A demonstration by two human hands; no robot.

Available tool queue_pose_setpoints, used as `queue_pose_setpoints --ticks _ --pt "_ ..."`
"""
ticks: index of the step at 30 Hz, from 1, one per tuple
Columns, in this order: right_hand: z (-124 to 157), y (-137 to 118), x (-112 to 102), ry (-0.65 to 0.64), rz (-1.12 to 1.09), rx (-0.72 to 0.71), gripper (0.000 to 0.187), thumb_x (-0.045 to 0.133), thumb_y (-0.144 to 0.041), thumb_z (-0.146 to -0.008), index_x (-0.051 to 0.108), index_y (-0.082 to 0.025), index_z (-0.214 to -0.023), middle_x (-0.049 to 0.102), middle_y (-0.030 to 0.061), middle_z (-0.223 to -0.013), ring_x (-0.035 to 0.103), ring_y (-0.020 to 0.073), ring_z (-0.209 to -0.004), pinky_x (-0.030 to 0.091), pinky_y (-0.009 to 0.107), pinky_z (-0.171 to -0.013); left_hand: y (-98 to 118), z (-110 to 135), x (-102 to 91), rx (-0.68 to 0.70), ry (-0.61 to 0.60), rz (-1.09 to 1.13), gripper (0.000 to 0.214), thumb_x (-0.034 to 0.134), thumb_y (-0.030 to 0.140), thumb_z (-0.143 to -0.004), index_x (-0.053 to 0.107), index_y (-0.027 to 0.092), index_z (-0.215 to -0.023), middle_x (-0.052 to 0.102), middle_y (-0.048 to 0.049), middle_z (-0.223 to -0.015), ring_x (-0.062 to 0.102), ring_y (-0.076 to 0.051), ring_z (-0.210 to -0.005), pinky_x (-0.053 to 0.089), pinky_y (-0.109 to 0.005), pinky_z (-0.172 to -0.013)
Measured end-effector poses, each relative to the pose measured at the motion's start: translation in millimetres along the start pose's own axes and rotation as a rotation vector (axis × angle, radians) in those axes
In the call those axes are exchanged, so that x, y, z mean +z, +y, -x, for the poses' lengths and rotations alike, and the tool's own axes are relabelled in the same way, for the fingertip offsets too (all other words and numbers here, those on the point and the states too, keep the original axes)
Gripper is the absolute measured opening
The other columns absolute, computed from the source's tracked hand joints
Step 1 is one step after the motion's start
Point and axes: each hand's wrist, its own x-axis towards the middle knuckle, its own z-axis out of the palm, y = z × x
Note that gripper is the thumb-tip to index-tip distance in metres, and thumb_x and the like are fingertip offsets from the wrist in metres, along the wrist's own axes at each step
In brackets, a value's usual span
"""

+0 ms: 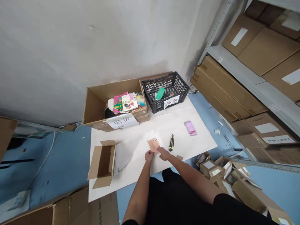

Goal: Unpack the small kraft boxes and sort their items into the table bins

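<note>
A small peach-coloured flat booklet or card [153, 143] with a red-outlined mark near its top lies on a white, wrinkled wrapping sheet [143, 143] on the table. My left hand [149, 156] pinches the booklet's lower left corner with closed fingers. On its lower right side rests my right hand [163, 153], fingers stretched out over the surface. Just right of that hand lies a black and yellow utility knife [171, 142]. Farther right is a pink-purple item [190, 128], blurred out in the picture.
At the table's [201, 140] back stand a cardboard box [93, 104] of books and a black plastic crate [159, 107] holding a green item. An opened small carton [97, 162] sits at left. Boxed shelves [248, 84] rise at right; cartons [212, 168] pile up below.
</note>
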Motion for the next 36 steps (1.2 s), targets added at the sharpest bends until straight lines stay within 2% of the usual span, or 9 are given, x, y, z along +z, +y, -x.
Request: queue_pose_setpoints --ticks 4,8,13,17,20,24,29,33,36 --pt "6.1 0.0 -16.8 0.288 -0.380 -0.027 0.079 0.063 -0.020 -0.084 0.046 -0.029 -0.160 0.052 0.0116 -0.160 0.049 0.0342 -0.147 0.045 0.053 -0.118 19.6 7.2 -6.4 0.051 0.018 0.079 0.043 0.070 0.052 -0.077 0.075 0.018 -0.102 0.068 -0.0009 -0.072 0.067 -0.021 -0.075 0.054 -0.034 -0.074" --pt "7.8 -11.4 -47.4 0.416 -0.708 0.034 0.089 0.071 -0.031 -0.081 0.036 -0.032 -0.164 0.063 0.0133 -0.143 0.071 0.0297 -0.116 0.058 0.049 -0.099 50.3 14.8 -34.3 0.181 -0.039 0.297 0.067 0.074 0.053 -0.075 0.063 0.020 -0.133 0.066 0.0009 -0.082 0.066 -0.017 -0.080 0.056 -0.035 -0.083" --pt "13.7 -45.4 -115.2 0.432 -0.928 -0.256 0.075 0.080 -0.040 -0.071 0.061 -0.025 -0.142 0.071 0.0054 -0.103 0.071 0.0218 -0.090 0.059 0.041 -0.084 109.0 27.7 -85.8 0.336 -0.231 0.373 0.078 0.077 0.045 -0.076 0.050 0.029 -0.147 0.066 -0.0042 -0.112 0.068 -0.015 -0.090 0.057 -0.037 -0.088" --pt "29.5 -78.1 -172.1 0.415 -0.869 -0.378 0.067 0.083 -0.033 -0.065 0.068 -0.024 -0.129 0.068 0.0025 -0.103 0.067 0.0168 -0.083 0.058 0.038 -0.084 155.6 38.0 -113.7 0.434 -0.296 0.305 0.078 0.079 0.041 -0.074 0.052 0.030 -0.146 0.063 -0.0039 -0.113 0.066 -0.015 -0.090 0.057 -0.037 -0.088" --pt "48.7 -99.7 -200.8 0.440 -0.835 -0.432 0.062 0.084 -0.030 -0.063 0.070 -0.023 -0.123 0.068 0.0029 -0.106 0.067 0.0172 -0.088 0.058 0.038 -0.087 182.7 47.3 -126.4 0.491 -0.273 0.312 0.076 0.079 0.044 -0.076 0.053 0.029 -0.145 0.063 -0.0042 -0.112 0.066 -0.015 -0.088 0.057 -0.038 -0.088" --pt "83.0 -125.7 -216.8 0.293 -0.941 -0.477 0.057 0.082 -0.031 -0.068 0.068 -0.024 -0.123 0.069 0.0028 -0.102 0.069 0.0188 -0.089 0.061 0.035 -0.079 210.1 64.4 -140.2 0.557 -0.259 0.414 0.080 0.084 0.044 -0.075 0.051 0.028 -0.146 0.063 -0.0049 -0.112 0.065 -0.016 -0.090 0.057 -0.036 -0.087" --pt "122.8 -153.9 -224.5 0.235 -1.038 -0.537 0.069 0.078 -0.022 -0.067 0.064 -0.032 -0.134 0.070 -0.0007 -0.102 0.068 0.0164 -0.089 0.060 0.030 -0.077 235.6 87.1 -149.7 0.603 -0.296 0.529 0.077 0.089 0.036 -0.073 0.053 0.029 -0.140 0.062 -0.0014 -0.107 0.067 -0.016 -0.090 0.059 -0.034 -0.083" --pt "139.7 -163.2 -231.6 0.192 -1.044 -0.574 0.057 0.082 -0.025 -0.067 0.069 -0.030 -0.122 0.071 0.0007 -0.108 0.069 0.0180 -0.094 0.059 0.029 -0.074 249.0 99.0 -149.4 0.616 -0.318 0.578 0.076 0.092 0.031 -0.071 0.055 0.030 -0.137 0.061 0.0012 -0.105 0.067 -0.012 -0.085 0.058 -0.029 -0.079" --pt "145.6 -161.8 -235.7 0.209 -1.031 -0.576 0.059 0.088 -0.029 -0.066 0.068 -0.031 -0.122 0.071 0.0007 -0.107 0.069 0.0184 -0.092 0.058 0.027 -0.070 255.5 103.8 -148.8 0.618 -0.329 0.562 0.078 0.092 0.030 -0.069 0.056 0.030 -0.138 0.061 0.0011 -0.103 0.067 -0.012 -0.083 0.058 -0.027 -0.076"
